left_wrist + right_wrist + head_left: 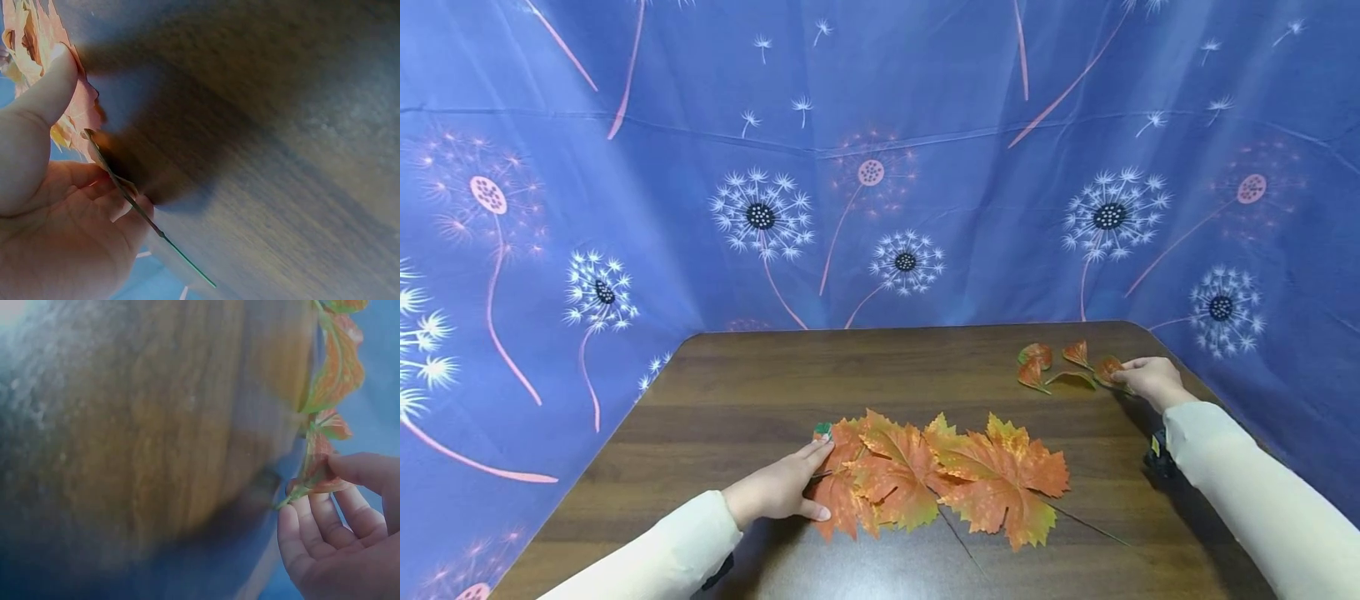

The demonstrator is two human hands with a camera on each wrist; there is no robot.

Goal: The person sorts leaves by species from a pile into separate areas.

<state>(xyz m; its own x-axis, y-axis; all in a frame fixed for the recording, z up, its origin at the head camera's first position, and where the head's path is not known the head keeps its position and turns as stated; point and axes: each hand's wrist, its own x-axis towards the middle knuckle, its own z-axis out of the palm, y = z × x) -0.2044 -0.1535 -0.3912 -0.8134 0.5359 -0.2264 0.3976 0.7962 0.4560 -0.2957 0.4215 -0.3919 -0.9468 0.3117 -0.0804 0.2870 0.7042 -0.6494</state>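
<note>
Large orange-yellow maple leaves (898,467), artificial-looking, overlap in a row on the wooden table. My left hand (782,483) rests at the left end of the row, thumb and fingers spread apart, the thumb touching a leaf edge. A thin leaf stem (134,203) crosses in front of the palm in the left wrist view. By those fingertips is a small green-and-white tag (823,432). At the far right my right hand (1152,381) pinches a small red-green leaf (319,453) between thumb and fingers; it belongs to a leafy sprig (1075,354) lying on the table.
The brown table (850,367) has rounded far corners. Behind and beside it hangs a blue cloth (970,217) with a dandelion print. Two thin stems (1086,521) stick out from the maple leaves toward the near right.
</note>
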